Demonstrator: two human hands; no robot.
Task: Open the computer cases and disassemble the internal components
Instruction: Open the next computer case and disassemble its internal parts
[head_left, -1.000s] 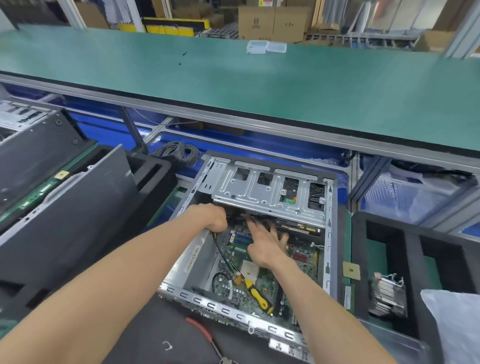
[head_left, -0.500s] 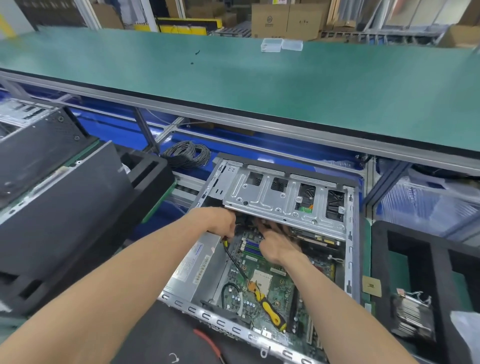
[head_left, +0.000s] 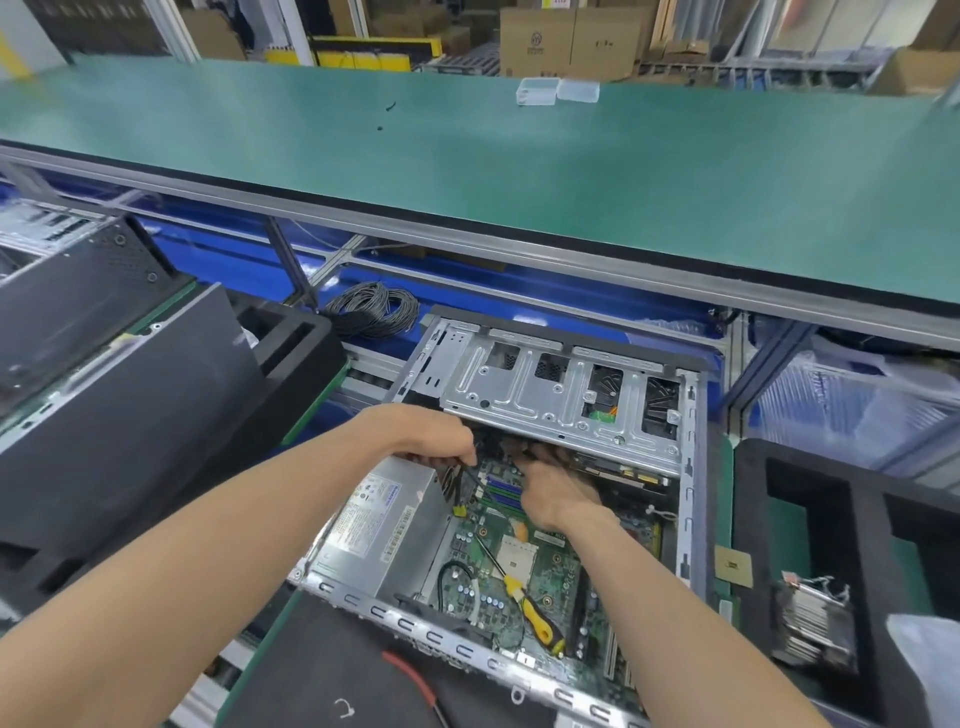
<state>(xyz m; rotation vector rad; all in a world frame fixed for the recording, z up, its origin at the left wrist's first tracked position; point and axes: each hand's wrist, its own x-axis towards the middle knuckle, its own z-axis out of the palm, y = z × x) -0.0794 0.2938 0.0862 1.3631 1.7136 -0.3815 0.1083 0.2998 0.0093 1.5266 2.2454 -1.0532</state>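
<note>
An open computer case (head_left: 691, 467) lies flat below me, with a silver drive cage (head_left: 530, 400) across its far end. Inside are a green motherboard (head_left: 540, 566) and a silver power supply (head_left: 374, 525). My left hand (head_left: 426, 434) is closed on a bundle of black power cables (head_left: 457, 488) with a yellow connector, just under the cage edge. Beside it, my right hand (head_left: 550, 488) reaches under the cage; its fingertips are hidden there. A yellow-and-black screwdriver (head_left: 535, 608) lies loose on the motherboard.
A long green workbench (head_left: 519, 171) runs behind the case. Black foam trays stand at the left (head_left: 291, 343) and right (head_left: 831, 519); the right one holds a heatsink (head_left: 815, 623). A CPU chip (head_left: 733, 566) lies by the case. Coiled cable (head_left: 374, 309) sits behind. Red-handled pliers (head_left: 415, 680) lie near me.
The view has shifted so the power supply now shows. My left hand has drawn the cable bundle up and out from under the cage. My right hand stays under the cage edge.
</note>
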